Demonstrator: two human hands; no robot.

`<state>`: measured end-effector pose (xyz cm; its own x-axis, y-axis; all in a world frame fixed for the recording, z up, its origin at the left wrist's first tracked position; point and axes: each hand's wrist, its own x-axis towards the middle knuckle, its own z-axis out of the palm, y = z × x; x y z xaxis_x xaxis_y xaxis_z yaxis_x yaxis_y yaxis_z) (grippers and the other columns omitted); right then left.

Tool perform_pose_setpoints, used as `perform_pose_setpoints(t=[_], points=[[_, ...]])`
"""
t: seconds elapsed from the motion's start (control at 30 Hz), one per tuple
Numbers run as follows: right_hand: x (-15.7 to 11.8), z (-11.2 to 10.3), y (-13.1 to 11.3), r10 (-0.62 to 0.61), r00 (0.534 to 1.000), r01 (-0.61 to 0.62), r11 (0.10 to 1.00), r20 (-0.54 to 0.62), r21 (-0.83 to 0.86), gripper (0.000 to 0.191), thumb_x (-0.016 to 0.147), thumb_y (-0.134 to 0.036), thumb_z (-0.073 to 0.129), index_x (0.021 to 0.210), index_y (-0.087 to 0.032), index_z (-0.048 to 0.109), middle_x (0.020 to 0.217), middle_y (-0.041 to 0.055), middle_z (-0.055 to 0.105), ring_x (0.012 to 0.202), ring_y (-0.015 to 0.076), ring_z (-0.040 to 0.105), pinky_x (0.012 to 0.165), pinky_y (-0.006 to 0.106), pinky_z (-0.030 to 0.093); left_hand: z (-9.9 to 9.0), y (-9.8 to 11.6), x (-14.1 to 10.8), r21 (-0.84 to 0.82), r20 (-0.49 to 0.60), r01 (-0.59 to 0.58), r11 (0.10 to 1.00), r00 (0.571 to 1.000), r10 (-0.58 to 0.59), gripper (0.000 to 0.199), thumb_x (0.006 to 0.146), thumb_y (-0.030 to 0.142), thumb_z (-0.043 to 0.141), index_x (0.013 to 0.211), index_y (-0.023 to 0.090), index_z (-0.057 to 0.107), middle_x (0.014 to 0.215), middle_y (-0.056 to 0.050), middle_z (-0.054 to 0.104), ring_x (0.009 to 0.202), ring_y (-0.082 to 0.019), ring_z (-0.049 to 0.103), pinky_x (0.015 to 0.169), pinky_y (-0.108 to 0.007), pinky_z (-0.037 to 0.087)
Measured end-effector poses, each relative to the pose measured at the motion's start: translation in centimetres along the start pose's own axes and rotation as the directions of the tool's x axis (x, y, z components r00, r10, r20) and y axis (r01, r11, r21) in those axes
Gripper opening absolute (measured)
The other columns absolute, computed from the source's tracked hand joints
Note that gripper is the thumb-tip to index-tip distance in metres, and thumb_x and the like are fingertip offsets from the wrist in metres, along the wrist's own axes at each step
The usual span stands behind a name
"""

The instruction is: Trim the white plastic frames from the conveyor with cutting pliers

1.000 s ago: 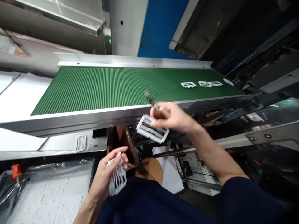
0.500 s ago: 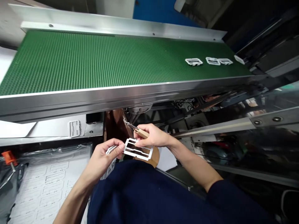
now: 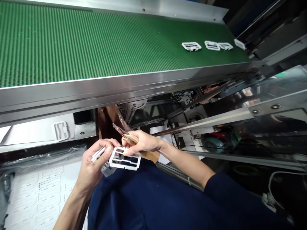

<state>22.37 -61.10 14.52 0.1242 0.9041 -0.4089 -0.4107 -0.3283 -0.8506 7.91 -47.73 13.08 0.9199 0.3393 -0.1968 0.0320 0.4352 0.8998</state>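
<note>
Short of the conveyor's near edge (image 3: pixel 120 84), your left hand (image 3: pixel 92 158) holds stacked white frames (image 3: pixel 107 170) and your right hand (image 3: pixel 141 140) a wooden-handled tool (image 3: pixel 131 138) plus a single frame (image 3: pixel 127 166), which that shared grip could drop.

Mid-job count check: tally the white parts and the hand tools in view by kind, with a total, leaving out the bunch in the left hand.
White parts: 6 (4 on the belt, 1 on the shelf, 1 in the right hand)
Tool (in the right hand): 1
Total: 7
</note>
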Motion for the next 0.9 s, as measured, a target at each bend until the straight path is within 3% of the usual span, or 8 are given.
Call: perform_pose_setpoints(t=[0.13, 0.23, 0.3, 0.37, 0.47, 0.57, 0.7, 0.9], points=[[-0.6, 1.3, 2.9, -0.016, 1.000, 0.018, 0.998, 0.025, -0.064, 0.038, 0.064, -0.037, 0.075, 0.085, -0.017, 0.051, 0.077, -0.0038, 0.050, 0.069, 0.0090, 0.049, 0.069, 0.024, 0.043, -0.3, 0.9, -1.7, 0.337, 0.165, -0.041, 0.941, 0.986, -0.016, 0.009, 0.087, 0.023, 0.053, 0.080, 0.018, 0.057, 0.093, -0.006, 0.059, 0.084, -0.020, 0.055, 0.075, -0.028, 0.042], [-2.1, 1.6, 2.7, -0.029, 0.999, 0.022, 0.924, -0.013, -0.383, 0.034, 0.071, -0.041, 0.068, 0.093, -0.017, 0.055, 0.092, 0.0011, 0.057, 0.085, 0.0137, 0.055, 0.080, 0.026, 0.042, -0.5, 1.2, -2.9, 0.480, 0.207, -0.015, 0.877, 0.974, -0.097, 0.013, 0.090, 0.026, 0.047, 0.083, 0.019, 0.056, 0.087, -0.005, 0.059, 0.079, -0.019, 0.055, 0.072, -0.027, 0.042], [-3.4, 1.4, 1.4, -0.029, 0.997, -0.019, 0.766, -0.065, -0.643, 0.031, 0.076, -0.039, 0.062, 0.099, -0.019, 0.056, 0.100, 0.0034, 0.060, 0.091, 0.0165, 0.056, 0.083, 0.028, 0.041, -0.6, 1.2, -3.4, 0.532, 0.172, 0.002, 0.847, 0.979, -0.111, 0.014, 0.091, 0.028, 0.045, 0.084, 0.019, 0.055, 0.086, -0.004, 0.059, 0.078, -0.019, 0.054, 0.071, -0.026, 0.041], [-4.4, 1.3, -0.4, -0.017, 0.996, -0.063, 0.553, -0.087, -0.831, 0.029, 0.078, -0.036, 0.058, 0.102, -0.020, 0.055, 0.099, 0.0047, 0.061, 0.091, 0.0181, 0.056, 0.081, 0.030, 0.041, -0.7, 1.2, -3.5, 0.572, 0.141, 0.008, 0.820, 0.984, -0.108, 0.015, 0.091, 0.029, 0.045, 0.085, 0.020, 0.055, 0.086, -0.004, 0.060, 0.078, -0.019, 0.055, 0.071, -0.026, 0.041], [-5.3, 1.6, -2.6, 0.014, 0.998, -0.060, 0.281, -0.059, -0.958, 0.029, 0.076, -0.029, 0.056, 0.103, -0.019, 0.055, 0.095, 0.0061, 0.061, 0.088, 0.0201, 0.054, 0.079, 0.032, 0.040, -0.6, 1.3, -3.3, 0.606, 0.138, 0.019, 0.795, 0.982, -0.128, 0.019, 0.091, 0.033, 0.044, 0.085, 0.019, 0.054, 0.083, -0.005, 0.060, 0.076, -0.019, 0.054, 0.069, -0.027, 0.041], [-5.3, 2.1, -4.0, 0.057, 0.998, -0.037, 0.113, -0.030, -0.993, 0.028, 0.074, -0.027, 0.055, 0.101, -0.018, 0.054, 0.092, 0.0078, 0.059, 0.086, 0.0213, 0.053, 0.077, 0.033, 0.039, -0.4, 1.5, -3.1, 0.622, 0.141, 0.022, 0.782, 0.980, -0.140, 0.021, 0.092, 0.035, 0.042, 0.083, 0.019, 0.053, 0.082, -0.004, 0.059, 0.075, -0.019, 0.053, 0.069, -0.027, 0.041], [-5.1, 2.5, -4.9, 0.094, 0.996, -0.005, 0.018, -0.003, -1.000, 0.021, 0.076, -0.030, 0.052, 0.093, -0.018, 0.053, 0.090, 0.0094, 0.058, 0.084, 0.0226, 0.052, 0.074, 0.035, 0.038, -0.2, 1.5, -3.2, 0.638, 0.134, 0.009, 0.770, 0.983, -0.123, 0.021, 0.092, 0.035, 0.041, 0.083, 0.019, 0.052, 0.080, -0.003, 0.058, 0.075, -0.018, 0.053, 0.069, -0.026, 0.040], [-5.0, 2.7, -5.7, 0.110, 0.993, 0.043, -0.022, 0.040, -0.999, 0.021, 0.076, -0.028, 0.051, 0.094, -0.018, 0.052, 0.094, 0.0116, 0.058, 0.086, 0.0241, 0.051, 0.075, 0.037, 0.038, 0.1, 1.7, -3.5, 0.662, 0.104, 0.012, 0.749, 0.989, -0.107, 0.021, 0.093, 0.034, 0.041, 0.081, 0.020, 0.050, 0.077, -0.001, 0.056, 0.070, -0.016, 0.051, 0.064, -0.025, 0.038]])
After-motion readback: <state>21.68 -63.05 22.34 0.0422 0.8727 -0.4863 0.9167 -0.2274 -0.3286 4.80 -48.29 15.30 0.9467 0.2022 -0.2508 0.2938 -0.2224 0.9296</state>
